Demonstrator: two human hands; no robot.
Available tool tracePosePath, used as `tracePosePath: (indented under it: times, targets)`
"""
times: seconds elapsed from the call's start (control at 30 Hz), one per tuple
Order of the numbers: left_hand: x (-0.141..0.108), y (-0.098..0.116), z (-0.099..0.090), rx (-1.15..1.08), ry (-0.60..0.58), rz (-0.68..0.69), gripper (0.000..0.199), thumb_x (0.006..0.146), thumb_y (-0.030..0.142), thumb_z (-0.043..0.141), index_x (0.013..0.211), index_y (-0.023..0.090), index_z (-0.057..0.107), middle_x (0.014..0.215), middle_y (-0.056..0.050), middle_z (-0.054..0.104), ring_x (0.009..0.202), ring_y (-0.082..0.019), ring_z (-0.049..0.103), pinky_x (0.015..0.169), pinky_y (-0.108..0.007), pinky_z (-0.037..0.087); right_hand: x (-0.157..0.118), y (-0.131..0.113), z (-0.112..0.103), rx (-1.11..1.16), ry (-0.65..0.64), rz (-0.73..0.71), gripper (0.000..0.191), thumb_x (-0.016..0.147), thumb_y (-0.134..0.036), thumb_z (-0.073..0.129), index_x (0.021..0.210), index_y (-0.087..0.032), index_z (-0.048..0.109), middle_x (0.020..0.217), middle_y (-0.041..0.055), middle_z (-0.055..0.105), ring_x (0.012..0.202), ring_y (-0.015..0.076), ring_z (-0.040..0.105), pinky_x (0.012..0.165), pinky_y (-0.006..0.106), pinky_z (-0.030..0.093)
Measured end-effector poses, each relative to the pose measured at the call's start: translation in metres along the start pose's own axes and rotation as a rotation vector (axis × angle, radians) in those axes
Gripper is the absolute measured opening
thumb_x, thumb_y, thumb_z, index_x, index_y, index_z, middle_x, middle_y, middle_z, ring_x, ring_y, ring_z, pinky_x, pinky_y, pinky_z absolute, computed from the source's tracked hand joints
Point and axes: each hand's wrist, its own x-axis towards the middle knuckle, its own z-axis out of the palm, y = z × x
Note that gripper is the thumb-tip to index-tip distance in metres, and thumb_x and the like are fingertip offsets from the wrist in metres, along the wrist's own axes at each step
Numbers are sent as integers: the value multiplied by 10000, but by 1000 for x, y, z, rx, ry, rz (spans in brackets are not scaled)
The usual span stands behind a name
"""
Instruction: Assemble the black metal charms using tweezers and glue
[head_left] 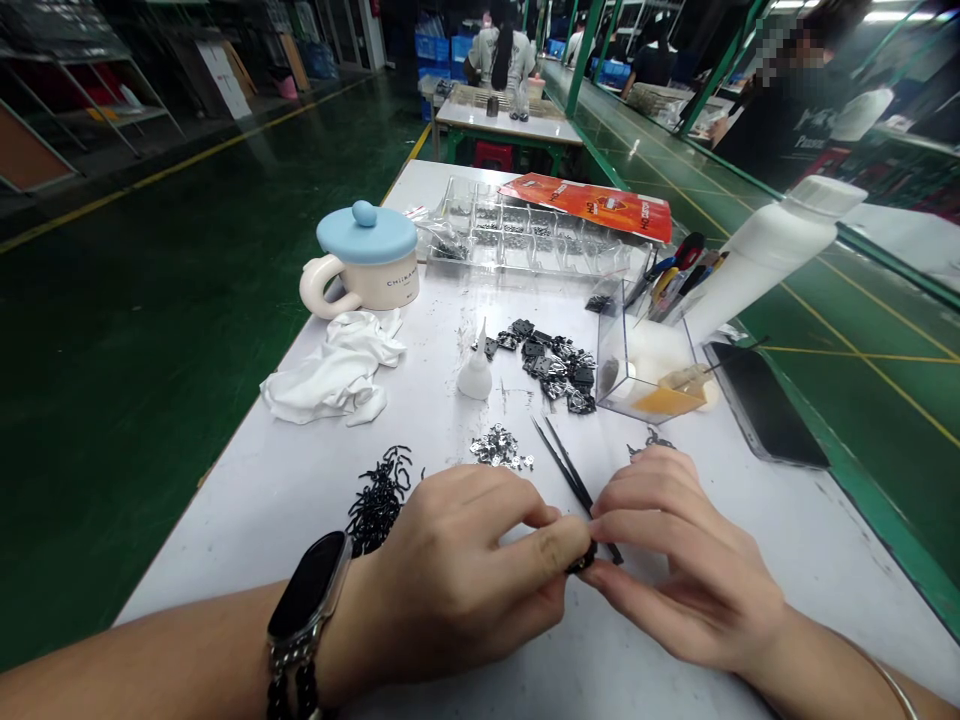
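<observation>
My left hand (480, 565) is closed, with thumb and forefinger pinching a small black part (581, 560). From the other side, the fingertips of my right hand (682, 560) are closed on the same part. Fingers cover most of it, so its exact kind is hidden. Black tweezers (570, 475) lie on the table just behind, their handle end by my fingertips. A pile of small black curved pieces (379, 500) sits beside my left hand. Tiny silvery metal pieces (499, 447) are heaped beyond my hands, and flat black parts (559, 365) lie farther back.
A white nozzle-tipped bottle (475, 375) stands mid-table. At left are a blue-lidded mug (367, 262) and white cloth (334, 370). A clear box (645, 365), large white bottle (772, 255) and phone (769, 405) occupy the right. Behind is a compartment tray (457, 265); people work beyond.
</observation>
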Motion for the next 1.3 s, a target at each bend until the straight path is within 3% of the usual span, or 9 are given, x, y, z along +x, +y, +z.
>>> tracePosePath:
  times: [0.2, 0.3, 0.47, 0.6, 0.8, 1.03, 1.3]
  targets:
    - [1, 2, 2, -102, -67, -126, 193, 729, 70, 535, 869, 116, 659, 621, -18, 599, 559, -134, 534, 515, -267, 440, -1, 2, 2, 42, -44, 53, 171, 751, -85, 584, 912, -141, 574, 798, 59, 589, 733, 168, 533, 690, 394, 387]
    - [0, 1, 4, -243, -15, -195, 224, 725, 73, 582, 939, 121, 629, 735, -26, 663, 653, -131, 598, 611, -255, 494, -3, 5, 2, 112, -58, 126, 152, 768, -116, 578, 915, -153, 564, 801, 57, 581, 740, 168, 528, 676, 382, 396]
    - [-3, 2, 3, -387, 46, -351, 481, 659, 81, 676, 1115, 126, 533, 858, -16, 667, 779, -116, 638, 755, -215, 521, -7, 10, 2, 245, -18, 184, 193, 770, -82, 563, 940, -172, 554, 805, 54, 593, 775, 179, 545, 681, 380, 424]
    - [-3, 5, 2, -423, 51, -398, 460, 661, 67, 673, 1089, 157, 529, 922, -10, 656, 849, -113, 629, 796, -200, 513, -6, 9, 3, 310, 34, 169, 230, 771, -78, 559, 976, -182, 563, 803, 57, 604, 765, 186, 561, 687, 396, 443]
    - [-3, 6, 5, -402, 87, -322, 246, 693, 31, 617, 913, 134, 581, 828, -25, 659, 761, -122, 631, 711, -222, 530, -4, 7, 3, 304, 26, 96, 271, 750, -56, 566, 999, -163, 571, 791, 62, 620, 747, 184, 570, 690, 403, 439]
    - [-7, 4, 7, -295, 190, -183, 297, 728, 12, 567, 1000, 129, 550, 861, -71, 666, 793, -162, 624, 725, -301, 549, -3, 7, 3, 212, 0, 61, 267, 736, -42, 541, 975, -155, 568, 807, 66, 607, 740, 180, 569, 685, 400, 428]
    - [-6, 1, 9, -278, 212, -92, 289, 728, -4, 587, 994, 100, 543, 834, -95, 669, 792, -165, 625, 718, -313, 557, -2, 7, 2, 131, -23, 55, 277, 734, -41, 530, 983, -153, 577, 806, 63, 610, 754, 184, 568, 698, 403, 424]
